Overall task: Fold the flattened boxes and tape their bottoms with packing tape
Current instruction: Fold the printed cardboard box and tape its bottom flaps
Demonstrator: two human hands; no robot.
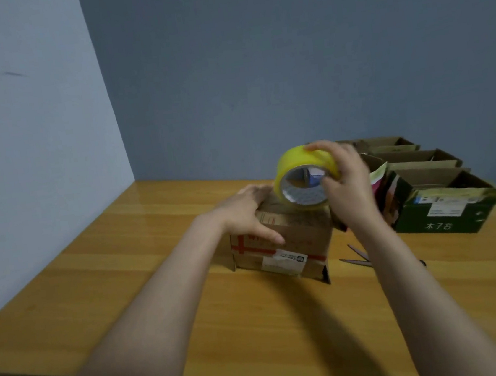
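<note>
The right hand (345,183) is clamped on the tape roll (291,159), with fingers over the top of the yellow rim and the thumb at the lower edge. It holds the roll on edge, its hollow core turned toward the camera, just above the far right part of the box (292,238). That grip probably lets the roll turn and pay out tape along the cardboard. Whether a free end is already stuck down is too blurred to tell. The left hand (249,209) lies flat with straight fingers on the left of the same upper face and its thumb hangs over the near side. It grips nothing and seems to be there to keep the folded flaps shut and stop the light box from sliding. The box stands in the middle of the desk (156,260) with loose flaps splaying at its foot, so the face under the hands is likely the bottom that needs sealing. Scissors (356,257) lie on the desk just behind the right forearm, close enough to cut the strip. Further right a green box (447,214) stands beside the work. Behind it a row of open boxes (416,159) runs back toward the wall, well away from the hands and apparently set aside as finished.
</note>
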